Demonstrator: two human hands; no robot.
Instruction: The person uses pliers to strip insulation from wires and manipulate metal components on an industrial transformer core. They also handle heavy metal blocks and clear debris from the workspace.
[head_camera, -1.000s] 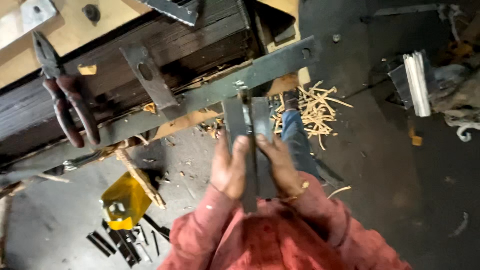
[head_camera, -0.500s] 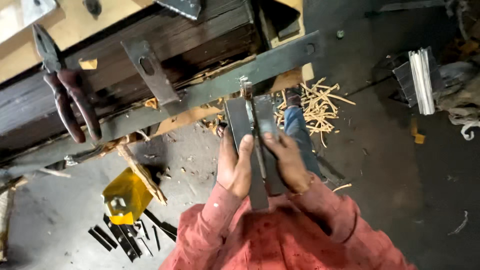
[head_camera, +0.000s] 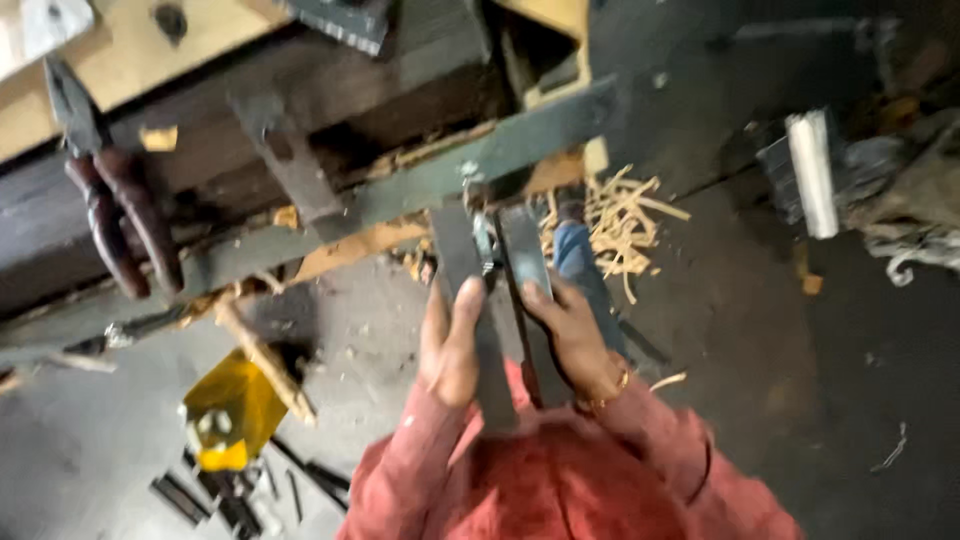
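A: Left hand (head_camera: 452, 340)?
B: Fingers flat, pressed on the left metal strip (head_camera: 470, 300).
A: Right hand (head_camera: 572, 335)?
B: Curled, gripping the right metal strip (head_camera: 525, 262) (blurry), just beside the other; both strips run to the green bar (head_camera: 420, 190) past the fingertips.

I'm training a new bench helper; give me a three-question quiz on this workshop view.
1. True or false: both hands rest on the flat metal bars.
2. Which tool lies on the bench at upper left? A) hammer B) pliers C) saw
3. What colour is the container on the floor at lower left?

Key:
1. True: left hand and right hand press on them.
2. B, the pliers with dark red handles.
3. Yellow.
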